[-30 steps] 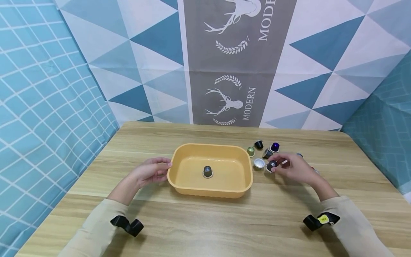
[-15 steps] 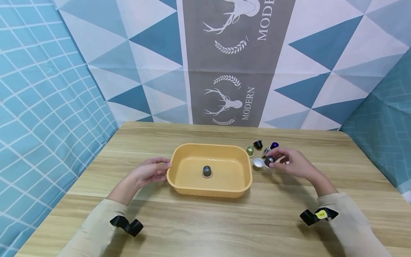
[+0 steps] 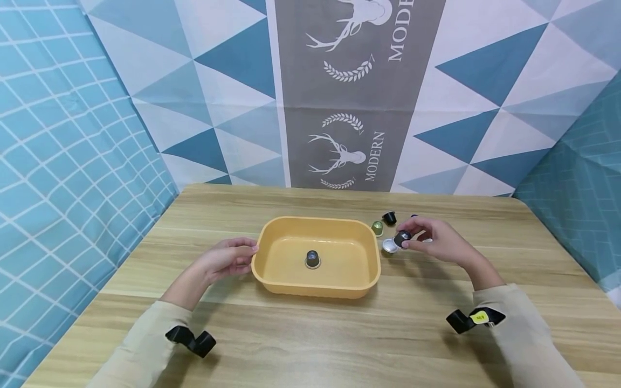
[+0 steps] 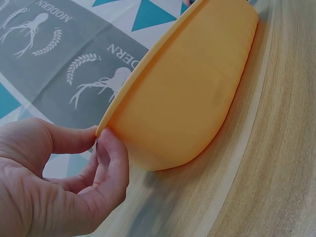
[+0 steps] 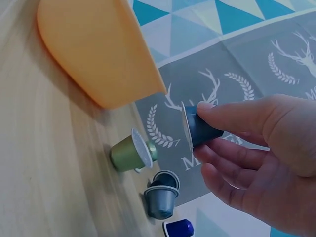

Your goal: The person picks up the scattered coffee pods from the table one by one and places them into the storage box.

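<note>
A person's right hand [image 3: 439, 240] pinches a dark, cup-shaped coffee capsule [image 3: 401, 238] between thumb and fingers, its round silver lid facing down, clear of the pale wood-grain worktop [image 3: 291, 345] and just right of a yellow-orange, rounded rectangular tray [image 3: 316, 291]. At the tray's far end from it, the left hand [image 3: 232, 258] pinches the rim between thumb and fingers, apparently to steady it.

One dark capsule with a silver base rim [image 3: 312, 259] stands inside, near the middle of the floor. The step in hand looks like carrying a second capsule over to join it; the next move would call for lifting above the right-hand rim, crossing leftward and lowering before the fingers part.

The raised rim is the edge to clear. Just outside it sit a capsule with its silver lid up [image 3: 390, 246] and an upright green metallic capsule [image 3: 377, 228], with a black capsule [image 3: 390, 217] behind, so a low sweep could knock them. Inside, bare floor lies on both sides of the lone capsule; in front of the tray, the worktop is open.
</note>
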`<state>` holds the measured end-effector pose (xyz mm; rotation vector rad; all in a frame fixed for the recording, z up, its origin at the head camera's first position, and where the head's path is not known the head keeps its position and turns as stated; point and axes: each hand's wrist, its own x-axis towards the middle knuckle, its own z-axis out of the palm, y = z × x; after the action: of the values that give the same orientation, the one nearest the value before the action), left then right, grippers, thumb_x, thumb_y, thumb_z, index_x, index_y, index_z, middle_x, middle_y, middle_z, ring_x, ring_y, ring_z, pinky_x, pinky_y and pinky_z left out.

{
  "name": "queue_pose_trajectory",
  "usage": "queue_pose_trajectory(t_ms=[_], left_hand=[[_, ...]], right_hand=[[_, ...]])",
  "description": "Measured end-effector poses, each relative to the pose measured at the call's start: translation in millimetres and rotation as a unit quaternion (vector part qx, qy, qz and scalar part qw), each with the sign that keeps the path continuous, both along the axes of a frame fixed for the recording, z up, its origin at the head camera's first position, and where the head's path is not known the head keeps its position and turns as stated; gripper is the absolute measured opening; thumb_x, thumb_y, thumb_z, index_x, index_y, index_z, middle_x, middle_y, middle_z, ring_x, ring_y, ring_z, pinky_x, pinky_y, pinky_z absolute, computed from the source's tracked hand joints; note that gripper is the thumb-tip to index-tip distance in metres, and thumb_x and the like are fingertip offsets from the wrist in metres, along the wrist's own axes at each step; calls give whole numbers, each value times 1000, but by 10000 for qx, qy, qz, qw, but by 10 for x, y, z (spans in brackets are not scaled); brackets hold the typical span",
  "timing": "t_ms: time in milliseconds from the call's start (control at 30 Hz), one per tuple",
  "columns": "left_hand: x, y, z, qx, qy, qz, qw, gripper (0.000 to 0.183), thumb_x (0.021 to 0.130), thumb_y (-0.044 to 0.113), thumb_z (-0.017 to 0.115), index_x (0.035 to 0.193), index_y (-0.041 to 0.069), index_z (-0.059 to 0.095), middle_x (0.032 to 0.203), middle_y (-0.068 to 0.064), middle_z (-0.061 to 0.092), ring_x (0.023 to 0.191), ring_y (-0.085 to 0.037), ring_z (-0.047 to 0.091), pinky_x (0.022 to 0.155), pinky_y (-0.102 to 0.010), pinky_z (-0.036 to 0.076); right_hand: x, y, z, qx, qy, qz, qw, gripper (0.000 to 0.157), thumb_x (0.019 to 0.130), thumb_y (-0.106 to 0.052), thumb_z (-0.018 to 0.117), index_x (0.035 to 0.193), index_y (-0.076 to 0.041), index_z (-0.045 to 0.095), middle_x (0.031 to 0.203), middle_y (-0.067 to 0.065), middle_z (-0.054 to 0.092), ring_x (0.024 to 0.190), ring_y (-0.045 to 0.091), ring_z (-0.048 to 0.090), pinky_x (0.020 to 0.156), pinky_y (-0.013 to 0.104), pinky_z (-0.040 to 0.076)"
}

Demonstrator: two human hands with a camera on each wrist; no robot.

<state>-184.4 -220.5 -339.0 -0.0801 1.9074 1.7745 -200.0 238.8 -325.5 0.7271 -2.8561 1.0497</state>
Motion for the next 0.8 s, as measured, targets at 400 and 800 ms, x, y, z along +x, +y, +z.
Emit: queue_pose_trajectory(t_ms=[400, 800], left_hand=[[-12, -1, -16, 54, 14, 7, 10000, 36, 97, 15, 53, 125, -2, 41, 84, 5, 63, 76, -4, 61, 67, -17, 54], [-17, -30, -40, 193, -22, -29, 9998, 25, 98, 14, 52, 118, 2, 45, 81, 6, 64, 73, -3, 62, 65, -16, 54]], right_hand=[[-36, -118, 98, -26, -152, 98, 9998, 31, 85, -11, 72, 115, -5, 65, 99, 7, 69, 88, 11, 60, 77, 21, 53], [-113, -283, 132, -233, -363, 344, 9985, 31, 86, -15, 72, 114, -6, 64, 100, 8, 67, 88, 17, 59, 73, 22, 53]])
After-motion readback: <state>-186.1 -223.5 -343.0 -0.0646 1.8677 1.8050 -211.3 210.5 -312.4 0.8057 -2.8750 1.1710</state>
